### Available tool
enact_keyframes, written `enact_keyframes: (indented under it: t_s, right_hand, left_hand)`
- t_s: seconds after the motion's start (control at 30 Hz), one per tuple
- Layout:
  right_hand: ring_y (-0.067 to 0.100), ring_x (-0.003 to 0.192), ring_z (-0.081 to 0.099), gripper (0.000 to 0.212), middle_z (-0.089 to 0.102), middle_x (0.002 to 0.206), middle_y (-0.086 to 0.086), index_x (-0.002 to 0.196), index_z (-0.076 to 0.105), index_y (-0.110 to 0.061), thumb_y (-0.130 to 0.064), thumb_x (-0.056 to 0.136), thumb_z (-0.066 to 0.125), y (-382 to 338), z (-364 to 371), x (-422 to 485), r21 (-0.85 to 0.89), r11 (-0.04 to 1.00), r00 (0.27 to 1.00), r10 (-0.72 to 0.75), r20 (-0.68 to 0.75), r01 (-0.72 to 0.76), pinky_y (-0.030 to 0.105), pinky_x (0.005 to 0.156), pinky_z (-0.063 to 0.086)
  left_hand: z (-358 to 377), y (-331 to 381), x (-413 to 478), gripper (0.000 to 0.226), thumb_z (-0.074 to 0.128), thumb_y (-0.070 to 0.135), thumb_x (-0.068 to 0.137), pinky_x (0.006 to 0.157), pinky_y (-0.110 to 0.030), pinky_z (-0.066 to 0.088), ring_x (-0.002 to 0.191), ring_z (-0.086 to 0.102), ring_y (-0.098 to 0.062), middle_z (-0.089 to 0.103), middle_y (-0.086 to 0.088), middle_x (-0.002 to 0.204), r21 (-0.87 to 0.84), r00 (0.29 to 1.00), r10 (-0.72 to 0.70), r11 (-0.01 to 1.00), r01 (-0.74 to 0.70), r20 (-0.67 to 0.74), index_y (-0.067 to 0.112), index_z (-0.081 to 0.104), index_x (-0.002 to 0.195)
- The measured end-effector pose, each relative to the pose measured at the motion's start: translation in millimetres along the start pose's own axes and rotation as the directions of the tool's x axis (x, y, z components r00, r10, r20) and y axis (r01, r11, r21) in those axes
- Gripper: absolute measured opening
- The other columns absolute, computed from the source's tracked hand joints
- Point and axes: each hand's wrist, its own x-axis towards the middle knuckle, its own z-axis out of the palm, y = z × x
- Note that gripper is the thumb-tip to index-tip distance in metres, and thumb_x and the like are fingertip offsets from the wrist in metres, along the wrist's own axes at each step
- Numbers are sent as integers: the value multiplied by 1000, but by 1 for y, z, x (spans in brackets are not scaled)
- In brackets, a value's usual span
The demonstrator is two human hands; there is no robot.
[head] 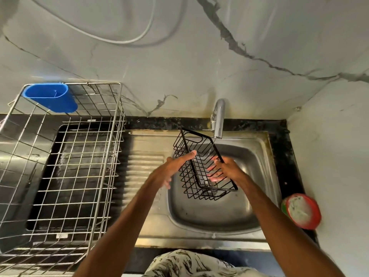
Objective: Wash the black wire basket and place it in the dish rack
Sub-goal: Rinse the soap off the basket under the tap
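The black wire basket [196,156] hangs tilted over the steel sink [257,156], just under the tap [218,120]. A thin stream of water falls onto its far right corner. My left hand [173,167] holds its left side, with the thumb lying on the top rim and the fingers below. My right hand [225,168] grips the right rim, with its fingers reaching inside the basket. The silver wire dish rack [111,156] stands on the counter to the left of the sink and holds no dishes.
A blue plastic cup [52,97] hangs on the rack's far left corner. The ribbed steel drainboard [145,164] lies between rack and basin. A red-rimmed round tub [302,210] sits on the black counter at the right, against the wall.
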Motion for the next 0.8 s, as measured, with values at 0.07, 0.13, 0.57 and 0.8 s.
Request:
enact_keyframes:
  t_s: [0.07, 0.13, 0.57, 0.8]
  right_hand:
    - [35, 83, 76, 32, 72, 106, 25, 137, 53, -7, -20, 109, 45, 3, -6, 2, 3, 1000, 1000, 10, 19, -11, 36, 61, 63]
    - [37, 86, 76, 29, 73, 105, 24, 134, 54, -9, -20, 108, 46, 5, -10, 0, 10, 1000, 999, 15, 47, -16, 38, 62, 63]
    - [19, 150, 31, 47, 37, 160, 6, 153, 40, -14, -17, 106, 41, -10, -5, 31, -881, 237, 893, -301, 335, 410, 30, 119, 23]
    - [23, 156, -7, 71, -2, 168, 9, 160, 3, -11, -55, 105, 14, -10, -5, 38, -913, -207, 919, -113, 378, 351, 43, 124, -8]
  left_hand:
    - [0, 3, 9, 110, 72, 78, 74, 96, -61, 56, 131, 50, -49, 25, -26, 164, -128, 1000, 15, 992, -12, 18, 25, 29, 160]
    - [3, 3, 17, 105, 76, 76, 70, 85, -52, 62, 118, 56, -40, 29, -22, 161, -154, 998, 61, 986, -58, 10, 28, 38, 155]
    - [11, 5, 39, 90, 69, 68, 81, 68, -34, 57, 93, 56, -27, 39, -21, 152, 54, 997, 68, 996, -67, -28, 18, 40, 150]
    - [7, 15, 44, 32, 77, 45, 86, 88, -48, 55, 120, 59, -40, 56, -16, 141, 39, 992, 95, 995, -92, -82, 15, 69, 93]
